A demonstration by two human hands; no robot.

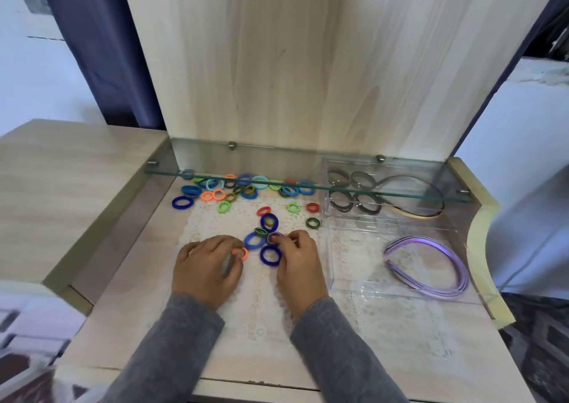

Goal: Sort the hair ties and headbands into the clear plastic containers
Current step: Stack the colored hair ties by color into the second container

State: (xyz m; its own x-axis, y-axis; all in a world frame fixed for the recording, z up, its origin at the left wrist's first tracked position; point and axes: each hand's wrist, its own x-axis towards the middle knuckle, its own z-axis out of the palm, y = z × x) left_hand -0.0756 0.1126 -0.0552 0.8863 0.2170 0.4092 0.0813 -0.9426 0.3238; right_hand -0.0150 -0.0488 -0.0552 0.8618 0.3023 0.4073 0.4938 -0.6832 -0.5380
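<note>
Several coloured hair ties [240, 190] lie scattered on a white lace mat [264, 282]. My left hand [206, 267] pinches an orange hair tie [240, 253] at its fingertips. My right hand [297, 261] pinches a small dark purplish hair tie [272, 238], beside a blue tie [255, 240] and a dark blue tie [270, 254]. At the right, a near clear container [338, 279] holds purple headbands [431, 267]. A far clear container [326, 205] holds several grey-brown hair ties [354, 191] and a dark headband [431, 208].
A glass shelf [308, 184] runs across the back just above the far ties and the far container. A tall wooden back panel [308, 63] stands behind it. A raised wooden cabinet top [61, 187] borders the left side. The table's curved right edge [480, 236] lies past the containers.
</note>
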